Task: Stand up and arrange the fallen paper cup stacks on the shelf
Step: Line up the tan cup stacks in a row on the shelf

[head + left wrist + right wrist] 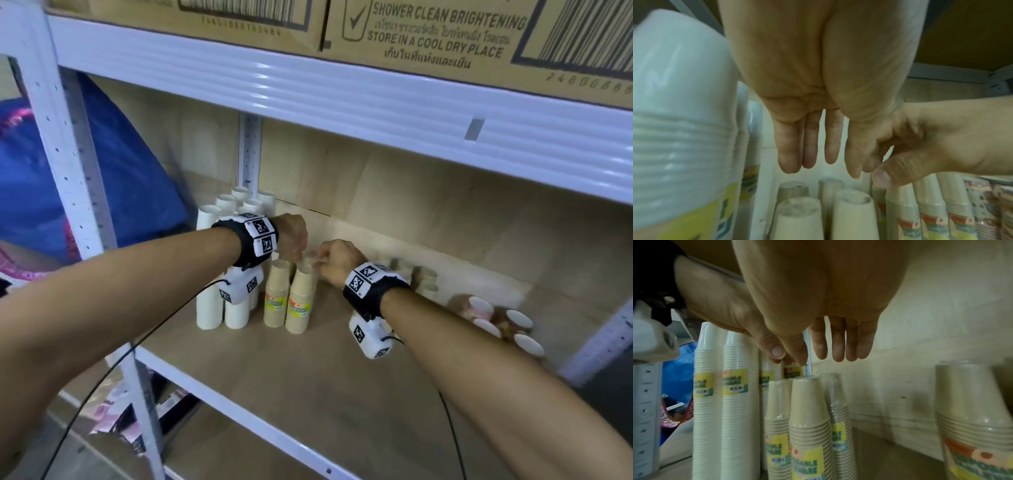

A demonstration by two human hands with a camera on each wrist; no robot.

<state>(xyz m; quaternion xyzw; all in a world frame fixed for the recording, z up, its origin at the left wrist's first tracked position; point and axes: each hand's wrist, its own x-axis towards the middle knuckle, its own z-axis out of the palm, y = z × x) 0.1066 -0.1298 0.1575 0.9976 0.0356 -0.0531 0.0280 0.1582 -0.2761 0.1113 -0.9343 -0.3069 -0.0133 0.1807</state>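
Tan paper cup stacks (299, 301) with yellow labels stand upright, bottoms up, mid-shelf. My left hand (294, 251) hangs just above their tops, fingers (809, 146) straight and pointing down. My right hand (325, 263) is close beside it, fingers (838, 345) also hanging straight. Its thumb (881, 178) nearly meets the left fingers over a stack top. I see nothing between the fingers of either hand. Tall white cup stacks (209, 274) stand upright at the left. Patterned cup stacks (496, 318) lie fallen at the right, open ends toward me.
More tan stacks (424, 281) sit behind my right wrist; one (972, 418) stands upright. The upper shelf beam (342, 89) carries cardboard cartons close overhead. A white post (250, 150) stands at the back and a blue bag (130, 164) lies left. Bare shelf board (308, 394) is in front.
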